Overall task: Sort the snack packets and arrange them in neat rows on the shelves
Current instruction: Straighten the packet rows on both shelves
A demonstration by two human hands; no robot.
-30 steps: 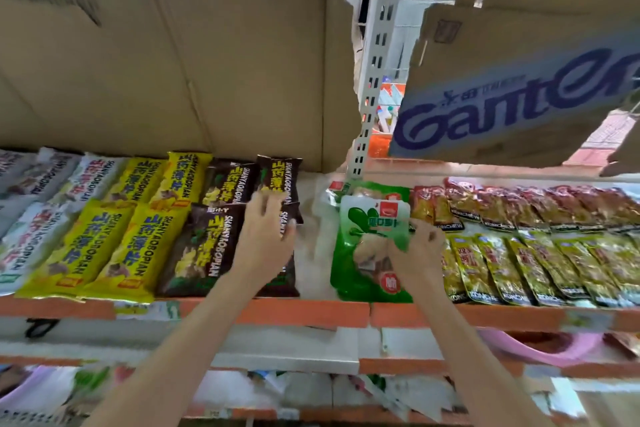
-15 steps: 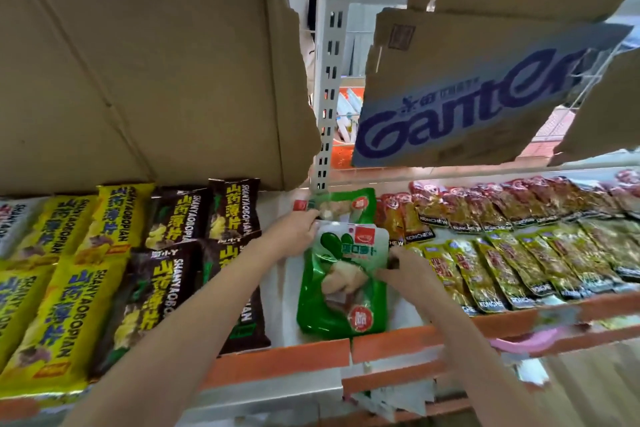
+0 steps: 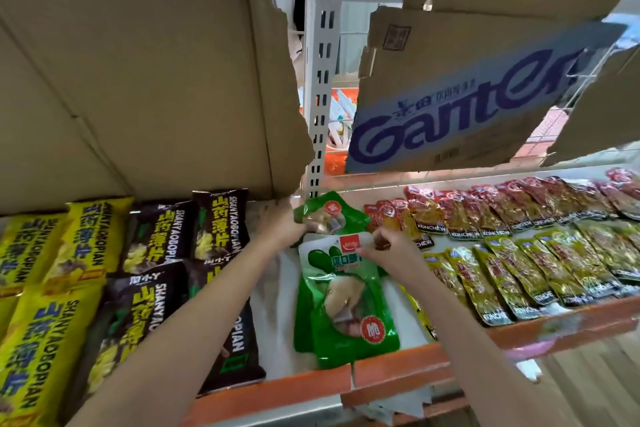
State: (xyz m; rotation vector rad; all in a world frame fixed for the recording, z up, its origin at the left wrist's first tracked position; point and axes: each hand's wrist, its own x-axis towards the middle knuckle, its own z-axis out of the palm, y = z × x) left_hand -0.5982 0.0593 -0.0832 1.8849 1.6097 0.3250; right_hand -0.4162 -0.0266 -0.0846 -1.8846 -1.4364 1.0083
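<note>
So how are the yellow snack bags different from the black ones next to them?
The yellow snack bags are bright yellow with blue letters; the black snack bags are dark with yellow letters. The yellow ones lie further left on the shelf; the black ones lie nearer the left hand, whose arm crosses over them. Both kinds say SHANYAOBOPIAN, look the same size and lie flat in rows.

Scene is evenly lit by bright daylight entering from behind the slotted white metal upright. Glare marks the glossy green plastic packet. Wide-angle distortion bends the edges. Motion blur softens the lower right corner.
</note>
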